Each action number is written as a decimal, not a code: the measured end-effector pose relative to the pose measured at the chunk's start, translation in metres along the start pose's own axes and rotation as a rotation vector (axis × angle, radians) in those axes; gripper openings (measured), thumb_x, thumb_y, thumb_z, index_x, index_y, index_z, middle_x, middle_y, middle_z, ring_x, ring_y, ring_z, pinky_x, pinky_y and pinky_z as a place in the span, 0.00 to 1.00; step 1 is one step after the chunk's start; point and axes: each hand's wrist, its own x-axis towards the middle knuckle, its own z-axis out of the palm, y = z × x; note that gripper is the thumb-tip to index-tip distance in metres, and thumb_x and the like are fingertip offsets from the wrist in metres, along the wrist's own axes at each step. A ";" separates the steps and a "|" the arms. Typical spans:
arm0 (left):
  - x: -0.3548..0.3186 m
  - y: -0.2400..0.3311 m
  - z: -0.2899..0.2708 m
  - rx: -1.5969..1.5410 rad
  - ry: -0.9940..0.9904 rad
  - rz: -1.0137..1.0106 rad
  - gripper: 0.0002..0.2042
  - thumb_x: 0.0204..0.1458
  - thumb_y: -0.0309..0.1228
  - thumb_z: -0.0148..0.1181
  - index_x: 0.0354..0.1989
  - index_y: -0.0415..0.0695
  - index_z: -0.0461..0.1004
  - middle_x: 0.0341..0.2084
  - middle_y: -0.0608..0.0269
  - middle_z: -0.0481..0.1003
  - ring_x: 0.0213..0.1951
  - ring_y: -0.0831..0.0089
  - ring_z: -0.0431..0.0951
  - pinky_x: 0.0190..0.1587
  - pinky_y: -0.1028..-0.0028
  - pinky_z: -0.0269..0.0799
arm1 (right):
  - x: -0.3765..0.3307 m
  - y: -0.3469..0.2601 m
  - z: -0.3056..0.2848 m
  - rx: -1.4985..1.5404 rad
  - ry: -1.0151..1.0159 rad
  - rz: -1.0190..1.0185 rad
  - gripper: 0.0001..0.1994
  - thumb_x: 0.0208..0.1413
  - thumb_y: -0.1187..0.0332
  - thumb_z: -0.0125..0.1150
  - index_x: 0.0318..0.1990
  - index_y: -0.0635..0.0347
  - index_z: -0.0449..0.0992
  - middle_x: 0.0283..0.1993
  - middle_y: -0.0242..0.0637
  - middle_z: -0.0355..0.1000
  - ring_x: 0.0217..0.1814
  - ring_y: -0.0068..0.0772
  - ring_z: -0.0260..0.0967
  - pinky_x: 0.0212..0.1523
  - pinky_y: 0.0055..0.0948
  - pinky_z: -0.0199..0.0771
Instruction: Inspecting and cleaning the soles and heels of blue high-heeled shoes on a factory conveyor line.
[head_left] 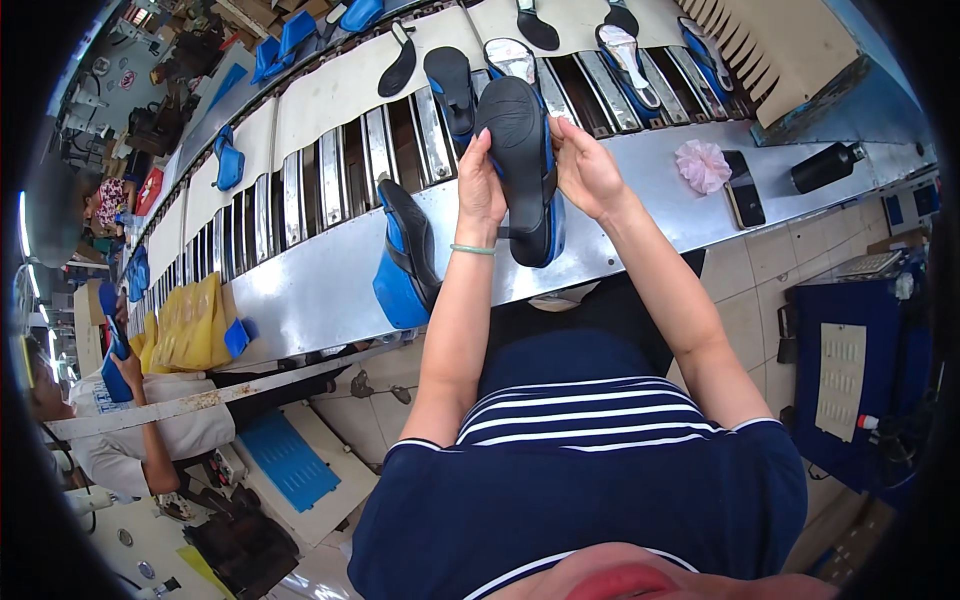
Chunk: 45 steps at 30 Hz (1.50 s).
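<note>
A black sandal [515, 160] on a blue shoe last is held between my hands, its dark sole turned up. My left hand [480, 190] closes on its left side, the thumb along the edge; a pale green bangle circles that wrist. On the opposite side, my right hand [592, 172] presses its fingers against the sandal's edge. Just left of my left wrist, another sandal on a blue last [408, 250] rests on the metal ledge. Beyond my hands lies a further black sandal on a last [450, 90], partly over the conveyor slats.
Slatted conveyor [330, 180] runs behind the metal ledge [290, 295], carrying loose black soles [398, 65] and lasts. A pink scrunchie [703, 167], a phone [743, 190] and a black bottle [825, 168] lie at right. A co-worker [150, 430] works at left near yellow sheets [190, 325].
</note>
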 end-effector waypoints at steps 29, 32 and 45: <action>0.021 -0.021 -0.031 -0.062 0.246 -0.266 0.21 0.62 0.39 0.48 0.57 0.37 0.67 0.52 0.49 0.73 0.53 0.54 0.74 0.59 0.57 0.67 | 0.002 0.001 -0.011 -0.642 0.023 0.181 0.40 0.60 0.67 0.60 0.72 0.63 0.40 0.71 0.42 0.51 0.73 0.29 0.46 0.70 0.27 0.45; 0.019 -0.009 -0.011 0.049 0.193 -0.211 0.23 0.62 0.40 0.48 0.58 0.35 0.66 0.54 0.48 0.72 0.56 0.54 0.72 0.61 0.55 0.64 | -0.002 -0.003 -0.022 -0.552 -0.164 0.176 0.48 0.57 0.70 0.62 0.73 0.60 0.28 0.76 0.42 0.38 0.77 0.29 0.33 0.73 0.28 0.35; 0.054 -0.007 -0.092 -0.156 0.287 0.091 0.17 0.53 0.27 0.62 0.51 0.36 0.69 0.47 0.52 0.75 0.50 0.60 0.76 0.55 0.60 0.72 | -0.056 0.035 -0.020 -0.374 0.020 0.148 0.48 0.54 0.58 0.66 0.74 0.59 0.37 0.75 0.48 0.39 0.76 0.40 0.40 0.69 0.38 0.43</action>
